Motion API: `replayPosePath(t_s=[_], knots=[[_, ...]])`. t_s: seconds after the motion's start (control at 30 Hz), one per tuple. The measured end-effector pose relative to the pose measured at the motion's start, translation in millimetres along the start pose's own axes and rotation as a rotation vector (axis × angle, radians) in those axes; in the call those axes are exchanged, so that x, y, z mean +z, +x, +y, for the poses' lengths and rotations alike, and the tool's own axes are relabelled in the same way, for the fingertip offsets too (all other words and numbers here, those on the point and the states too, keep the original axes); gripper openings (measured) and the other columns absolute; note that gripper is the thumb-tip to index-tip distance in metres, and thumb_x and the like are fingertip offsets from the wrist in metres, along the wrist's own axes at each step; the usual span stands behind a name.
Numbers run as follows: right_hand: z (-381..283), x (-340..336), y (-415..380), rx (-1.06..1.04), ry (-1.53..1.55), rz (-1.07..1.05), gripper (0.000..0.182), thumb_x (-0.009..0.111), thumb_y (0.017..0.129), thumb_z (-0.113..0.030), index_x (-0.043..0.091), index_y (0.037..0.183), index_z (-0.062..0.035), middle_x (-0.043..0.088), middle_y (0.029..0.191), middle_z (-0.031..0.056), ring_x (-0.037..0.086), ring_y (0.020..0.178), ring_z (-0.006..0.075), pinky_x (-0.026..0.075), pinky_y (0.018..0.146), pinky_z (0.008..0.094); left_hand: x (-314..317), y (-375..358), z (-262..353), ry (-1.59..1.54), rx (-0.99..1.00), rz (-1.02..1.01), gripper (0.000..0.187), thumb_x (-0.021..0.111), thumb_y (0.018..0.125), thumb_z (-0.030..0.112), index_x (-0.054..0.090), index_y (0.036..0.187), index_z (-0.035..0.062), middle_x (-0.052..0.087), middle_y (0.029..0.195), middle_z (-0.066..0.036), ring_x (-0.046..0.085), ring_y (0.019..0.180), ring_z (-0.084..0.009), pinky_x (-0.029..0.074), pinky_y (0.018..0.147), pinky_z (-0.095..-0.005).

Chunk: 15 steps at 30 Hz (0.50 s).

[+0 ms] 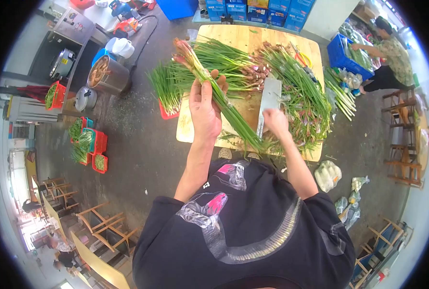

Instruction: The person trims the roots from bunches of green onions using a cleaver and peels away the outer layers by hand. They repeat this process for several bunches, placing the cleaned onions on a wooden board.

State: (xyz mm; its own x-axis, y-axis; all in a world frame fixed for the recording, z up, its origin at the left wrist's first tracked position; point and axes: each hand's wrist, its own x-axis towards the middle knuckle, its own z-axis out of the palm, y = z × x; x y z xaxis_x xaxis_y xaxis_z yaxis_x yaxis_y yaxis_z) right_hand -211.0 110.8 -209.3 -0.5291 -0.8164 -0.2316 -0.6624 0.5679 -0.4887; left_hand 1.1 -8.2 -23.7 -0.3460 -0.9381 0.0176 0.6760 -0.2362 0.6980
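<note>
At far left, past the floor, tables and chairs are small and blurred. Nearer, leafy greens fill red baskets (100,141); where one overlaps another, the contents are hard to make out. Above them stands a metal pot (109,76), its brown contents unclear.

A wooden desk (187,126) fills the upper middle. At its left edge, trimmed green onions (167,89) mostly hide a red tray (168,116). The left hand (207,108) has its grip closed around the held bunch (197,69), raised above the desk and slanted, reddish ends up at left, green tips down at right. The fingers cover part of its stems.

Just right, the right hand (275,124) has its grip closed on a cleaver (271,94), blade upward in view; the hand hides the handle. More green onions (298,89) lie heaped beside it, half covering yellow-handled scissors (302,57), hard to identify for certain.

At far right, a person (396,55) reaches into a blue crate (342,57) of greens, partly wrapped in plastic.
</note>
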Motion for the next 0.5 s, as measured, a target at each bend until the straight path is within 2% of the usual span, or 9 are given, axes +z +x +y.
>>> replayPosePath(t_s=[0.07, 0.13, 0.23, 0.3, 0.4, 0.5], knots=[[-37, -38, -8, -0.071, 0.617, 0.19, 0.032, 0.07, 0.101, -0.03, 0.079, 0.121, -0.0063, 0.08, 0.102, 0.0198, 0.078, 0.095, 0.031, 0.06, 0.086, 0.0402, 1, 1, -4, 0.011, 0.002, 0.01, 0.028, 0.056, 0.114, 0.018, 0.056, 0.139, 0.0056, 0.066, 0.138, -0.013, 0.067, 0.124, -0.0281, 0.059, 0.109, -0.0487], [-101, -98, -40, -0.276, 0.845, 0.138, 0.028, 0.074, 0.101, -0.019, 0.077, 0.124, -0.0037, 0.078, 0.105, 0.0179, 0.077, 0.095, 0.025, 0.058, 0.084, 0.0352, 1, -3, -6, 0.01, -0.01, 0.023, 0.028, 0.056, 0.114, 0.018, 0.054, 0.139, 0.0049, 0.066, 0.137, -0.013, 0.067, 0.124, -0.028, 0.06, 0.108, -0.0498], [-151, -129, -73, -0.641, 0.703, 0.233, 0.026, 0.073, 0.098, -0.009, 0.076, 0.123, -0.0042, 0.074, 0.112, 0.0167, 0.076, 0.098, 0.0301, 0.059, 0.085, 0.0382, 8, -1, -10, -0.002, -0.014, 0.01, 0.027, 0.055, 0.114, 0.017, 0.053, 0.137, 0.0034, 0.066, 0.132, -0.012, 0.068, 0.122, -0.0272, 0.062, 0.104, -0.051], [-160, -128, -77, -0.836, 0.51, 0.355, 0.026, 0.073, 0.097, -0.007, 0.076, 0.122, -0.0049, 0.073, 0.114, 0.0163, 0.075, 0.098, 0.0338, 0.06, 0.086, 0.0408, 10, -1, -9, -0.028, -0.016, -0.005, 0.026, 0.056, 0.114, 0.016, 0.053, 0.136, 0.0042, 0.066, 0.13, -0.011, 0.069, 0.12, -0.0251, 0.063, 0.099, -0.0463], [-159, -128, -79, -0.849, 0.367, 0.321, 0.024, 0.072, 0.096, -0.006, 0.076, 0.12, -0.0069, 0.072, 0.117, 0.0143, 0.074, 0.098, 0.0375, 0.06, 0.085, 0.044, 5, -2, -10, -0.048, -0.06, 0.0, 0.025, 0.057, 0.114, 0.016, 0.054, 0.136, 0.0041, 0.067, 0.126, -0.01, 0.07, 0.116, -0.0243, 0.064, 0.095, -0.0431], [-155, -132, -78, -0.772, 0.398, 0.25, 0.023, 0.072, 0.096, -0.008, 0.076, 0.118, -0.0082, 0.071, 0.12, 0.0122, 0.074, 0.1, 0.0372, 0.06, 0.084, 0.0448, 2, 1, -9, -0.061, -0.151, 0.014, 0.024, 0.057, 0.114, 0.015, 0.055, 0.135, 0.0036, 0.068, 0.123, -0.009, 0.071, 0.112, -0.0245, 0.064, 0.093, -0.0418]])
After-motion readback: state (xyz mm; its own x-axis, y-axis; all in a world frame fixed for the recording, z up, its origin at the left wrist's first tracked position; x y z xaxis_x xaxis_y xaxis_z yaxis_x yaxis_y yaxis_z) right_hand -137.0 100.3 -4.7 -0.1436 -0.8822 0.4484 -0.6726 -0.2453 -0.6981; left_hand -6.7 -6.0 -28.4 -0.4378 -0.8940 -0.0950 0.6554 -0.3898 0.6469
